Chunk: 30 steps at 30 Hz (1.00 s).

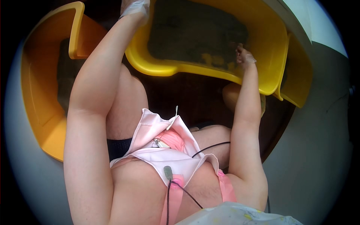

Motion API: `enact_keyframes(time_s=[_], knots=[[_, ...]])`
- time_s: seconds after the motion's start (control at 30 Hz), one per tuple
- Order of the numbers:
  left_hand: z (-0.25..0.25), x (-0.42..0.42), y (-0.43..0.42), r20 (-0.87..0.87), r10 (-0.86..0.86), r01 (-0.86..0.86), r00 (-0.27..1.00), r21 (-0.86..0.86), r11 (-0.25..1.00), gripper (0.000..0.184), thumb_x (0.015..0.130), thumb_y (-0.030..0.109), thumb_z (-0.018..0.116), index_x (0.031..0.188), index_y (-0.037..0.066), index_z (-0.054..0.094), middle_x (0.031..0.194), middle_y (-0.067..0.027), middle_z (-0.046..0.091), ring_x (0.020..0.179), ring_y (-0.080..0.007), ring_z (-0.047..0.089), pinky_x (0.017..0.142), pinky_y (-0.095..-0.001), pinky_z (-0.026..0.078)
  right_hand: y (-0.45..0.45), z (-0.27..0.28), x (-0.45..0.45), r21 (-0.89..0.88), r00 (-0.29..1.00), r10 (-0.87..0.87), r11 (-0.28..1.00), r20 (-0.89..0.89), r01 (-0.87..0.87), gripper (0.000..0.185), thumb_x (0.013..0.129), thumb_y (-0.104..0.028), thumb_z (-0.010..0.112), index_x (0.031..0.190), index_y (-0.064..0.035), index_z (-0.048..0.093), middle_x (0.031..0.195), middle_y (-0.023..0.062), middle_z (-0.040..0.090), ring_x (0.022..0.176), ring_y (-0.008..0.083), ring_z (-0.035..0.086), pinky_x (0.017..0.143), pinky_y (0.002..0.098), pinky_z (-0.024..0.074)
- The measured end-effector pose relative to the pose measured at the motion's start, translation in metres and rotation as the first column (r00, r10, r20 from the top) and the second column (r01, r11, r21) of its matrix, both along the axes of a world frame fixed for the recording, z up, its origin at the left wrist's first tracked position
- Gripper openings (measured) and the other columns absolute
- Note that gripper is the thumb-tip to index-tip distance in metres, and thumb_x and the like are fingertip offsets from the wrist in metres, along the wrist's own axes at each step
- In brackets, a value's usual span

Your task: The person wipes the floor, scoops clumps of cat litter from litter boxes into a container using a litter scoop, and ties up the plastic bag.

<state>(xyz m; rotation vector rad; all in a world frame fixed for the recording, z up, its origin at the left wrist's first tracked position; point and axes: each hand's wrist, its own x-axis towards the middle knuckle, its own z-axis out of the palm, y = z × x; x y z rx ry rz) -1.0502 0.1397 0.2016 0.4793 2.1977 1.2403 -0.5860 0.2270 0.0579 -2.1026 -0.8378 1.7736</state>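
My right hand [245, 57] is over the near right part of a yellow plastic bin [153, 68]. Its fingers are curled together; whether anything small is between them I cannot make out. A thin clear glove wrinkles at that wrist. At the top edge, beside the bin's left wall, is my left hand [135, 8], in a clear plastic glove too. The frame cuts off its fingers, so what they hold is hidden. Dark grey-green material or a dark bottom [195, 32] fills the bin's inside, with yellow patches near the front wall.
An orange-yellow bin [39, 112] with a raised, cut-out rim stands at left. Another yellow bin edge [298, 80] shows at right. A pale pink apron [172, 159] lies over my lap, with a black cord [210, 147] across it. A grey surface [311, 150] lies at right.
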Motion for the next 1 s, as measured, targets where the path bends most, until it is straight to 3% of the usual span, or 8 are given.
enact_keyframes(time_s=[0.27,0.4,0.53,0.7,0.8,0.87,0.93,1.0], knots=[[0.002,0.005,0.000,-0.012,0.012,-0.012,1.000,-0.032,0.999,0.074,0.104,0.064,0.038,0.125,-0.001,0.068,0.125,-0.0246,0.069,0.122,-0.0374,0.064,0.102,-0.0438,0.046,0.016,0.010,-0.007,-0.042,0.858,0.247,0.966,0.450,-0.256,0.048,0.099,-0.059,0.058,0.080,-0.0156,0.062,0.057,-0.0032,0.047,0.049,0.0132,0.040,0.048,0.0322,0.0321],[-0.007,-0.002,0.000,-0.102,0.009,-0.016,0.995,-0.066,0.998,0.075,0.103,0.065,0.038,0.126,0.000,0.068,0.128,-0.0254,0.068,0.123,-0.0381,0.063,0.103,-0.0439,0.047,0.017,0.074,-0.063,-0.329,0.498,0.744,0.654,0.445,-0.682,0.060,0.093,-0.072,0.059,0.086,-0.0138,0.068,0.059,-0.0037,0.048,0.052,0.0137,0.042,0.050,0.0321,0.0357],[0.004,0.001,-0.004,0.048,-0.024,0.024,0.999,-0.018,1.000,0.076,0.103,0.066,0.037,0.127,0.000,0.068,0.129,-0.0260,0.067,0.123,-0.0385,0.063,0.102,-0.0441,0.047,-0.030,0.061,-0.140,-0.229,0.350,0.888,0.422,0.298,-0.877,0.063,0.095,-0.070,0.057,0.081,-0.0097,0.068,0.056,-0.0003,0.051,0.048,0.0168,0.045,0.047,0.0336,0.0370],[0.004,0.009,-0.011,-0.127,0.012,-0.013,0.992,-0.010,1.000,0.077,0.104,0.065,0.037,0.126,-0.002,0.067,0.126,-0.0270,0.068,0.120,-0.0390,0.064,0.101,-0.0444,0.047,-0.101,-0.012,-0.245,-0.158,0.642,0.735,0.676,0.219,-0.720,0.058,0.105,-0.053,0.042,0.076,-0.0067,0.062,0.070,0.0112,0.068,0.058,0.0244,0.066,0.061,0.0399,0.0520],[-0.012,0.002,-0.002,-0.042,-0.018,0.017,0.999,-0.041,0.999,0.076,0.104,0.064,0.037,0.126,-0.002,0.067,0.130,-0.0269,0.066,0.123,-0.0389,0.063,0.102,-0.0450,0.047,-0.088,-0.057,-0.283,-0.113,0.959,0.279,0.953,-0.046,-0.282,0.037,0.105,-0.040,0.051,0.083,-0.0103,0.057,0.060,0.0061,0.049,0.050,0.0194,0.048,0.048,0.0331,0.0372],[-0.014,-0.003,-0.002,-0.051,-0.020,0.016,0.998,-0.068,0.998,0.075,0.104,0.064,0.038,0.127,-0.001,0.067,0.131,-0.0262,0.066,0.124,-0.0388,0.062,0.102,-0.0451,0.047,-0.069,-0.086,-0.304,-0.120,0.982,-0.043,0.993,-0.181,0.021,0.031,0.104,-0.036,0.055,0.084,-0.0123,0.053,0.059,0.0046,0.044,0.048,0.0167,0.042,0.043,0.0311,0.0316],[0.000,0.004,-0.005,-0.037,-0.027,0.024,0.999,-0.087,0.996,0.074,0.104,0.064,0.038,0.127,0.000,0.067,0.132,-0.0253,0.066,0.124,-0.0387,0.062,0.102,-0.0451,0.047,-0.030,-0.151,-0.306,-0.139,0.955,-0.019,0.990,-0.296,-0.024,0.031,0.102,-0.036,0.057,0.080,-0.0142,0.052,0.060,0.0055,0.047,0.049,0.0179,0.044,0.045,0.0340,0.0352],[0.008,0.007,-0.006,-0.009,-0.003,0.003,1.000,-0.060,0.998,0.073,0.104,0.064,0.038,0.127,0.001,0.067,0.132,-0.0245,0.066,0.124,-0.0385,0.062,0.102,-0.0449,0.047,0.024,-0.259,-0.310,0.004,0.824,0.391,0.904,-0.410,-0.427,0.033,0.100,-0.037,0.059,0.076,-0.0161,0.051,0.062,0.0065,0.051,0.051,0.0191,0.046,0.047,0.0369,0.0388]])
